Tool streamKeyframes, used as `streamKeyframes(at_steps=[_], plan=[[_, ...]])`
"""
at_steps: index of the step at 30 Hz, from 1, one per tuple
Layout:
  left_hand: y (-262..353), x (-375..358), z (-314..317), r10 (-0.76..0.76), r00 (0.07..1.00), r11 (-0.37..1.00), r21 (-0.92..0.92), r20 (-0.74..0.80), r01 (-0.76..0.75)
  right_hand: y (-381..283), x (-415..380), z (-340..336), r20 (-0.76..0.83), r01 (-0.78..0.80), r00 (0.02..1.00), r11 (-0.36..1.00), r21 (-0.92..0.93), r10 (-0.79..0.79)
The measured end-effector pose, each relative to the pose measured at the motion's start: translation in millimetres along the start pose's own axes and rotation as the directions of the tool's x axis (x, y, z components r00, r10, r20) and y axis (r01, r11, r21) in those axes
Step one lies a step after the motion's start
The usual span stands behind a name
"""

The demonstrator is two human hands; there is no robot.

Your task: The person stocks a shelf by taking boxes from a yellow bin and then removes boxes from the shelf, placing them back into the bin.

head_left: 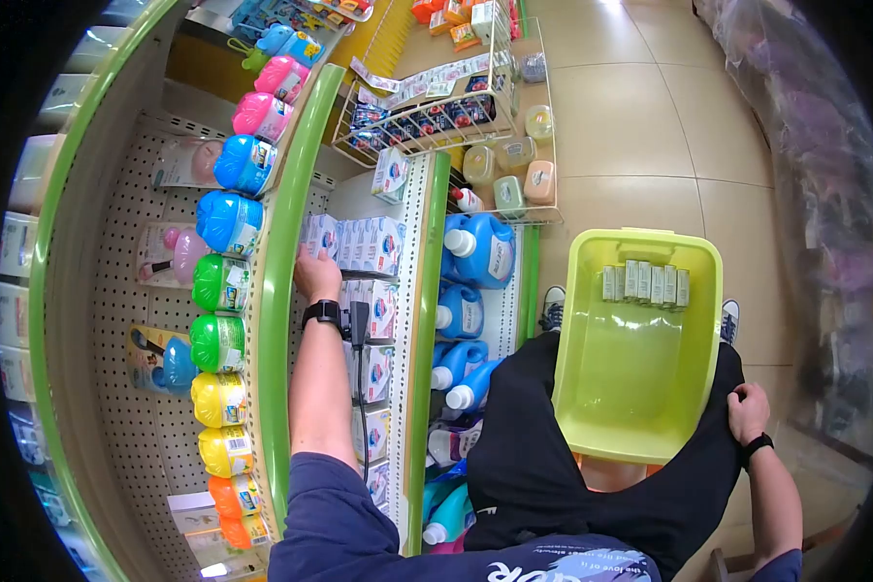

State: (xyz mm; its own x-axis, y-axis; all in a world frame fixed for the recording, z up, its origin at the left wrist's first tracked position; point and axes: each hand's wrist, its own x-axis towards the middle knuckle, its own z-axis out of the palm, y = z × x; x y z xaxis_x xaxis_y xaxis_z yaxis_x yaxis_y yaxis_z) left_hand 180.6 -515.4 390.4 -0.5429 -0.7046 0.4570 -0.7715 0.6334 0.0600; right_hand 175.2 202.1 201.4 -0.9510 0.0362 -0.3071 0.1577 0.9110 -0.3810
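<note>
My left hand [317, 275] reaches into the shelf at the middle left, its fingers closed against the front of a small white-and-blue box [321, 236]. Part of the grip is hidden by the hand and the shelf edge. Beside that box stands a row of similar white boxes [371, 244], and more white boxes [376, 310] line the shelf nearer to me. My right hand [749, 413] rests on my right knee with curled fingers, holding nothing visible. Between my legs is a yellow-green plastic tub [640, 451], with several small boxes [647, 283] lined up inside near its far end.
A green shelf edge [296, 252] runs close along my left arm. Coloured round-topped tubs [217, 342] stand on the shelf at the left. Blue bottles [482, 251] fill the shelf by my left leg. Ahead is a white wire basket [427, 131]; plastic sheeting [795, 145] hangs at the right.
</note>
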Motion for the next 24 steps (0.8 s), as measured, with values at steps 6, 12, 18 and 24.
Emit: streamKeyframes(at_steps=[6,12,18,24], plan=[[-13.3,-0.2,13.6,0.037,0.997,0.997,-0.066,-0.061,-0.041,-2.8,-2.9,-2.1,-0.014,0.008,1.000,1.000,-0.028,-0.008],[-7.6,-20.7,11.1,0.035,0.997,0.994,-0.101,-0.074,-0.042,-6.8,-3.4,-8.3,0.017,-0.022,1.000,1.000,-0.019,0.023],[5.6,-51.1,-12.8,0.128,0.985,0.991,-0.014,-0.117,-0.130,-3.6,-6.7,-7.1,0.003,-0.026,1.000,1.000,-0.003,0.026],[56.7,-138.7,-49.1,0.478,0.878,0.868,-0.154,-0.004,-0.473,-5.4,-11.3,-12.6,0.017,-0.050,0.999,0.999,-0.007,0.051]])
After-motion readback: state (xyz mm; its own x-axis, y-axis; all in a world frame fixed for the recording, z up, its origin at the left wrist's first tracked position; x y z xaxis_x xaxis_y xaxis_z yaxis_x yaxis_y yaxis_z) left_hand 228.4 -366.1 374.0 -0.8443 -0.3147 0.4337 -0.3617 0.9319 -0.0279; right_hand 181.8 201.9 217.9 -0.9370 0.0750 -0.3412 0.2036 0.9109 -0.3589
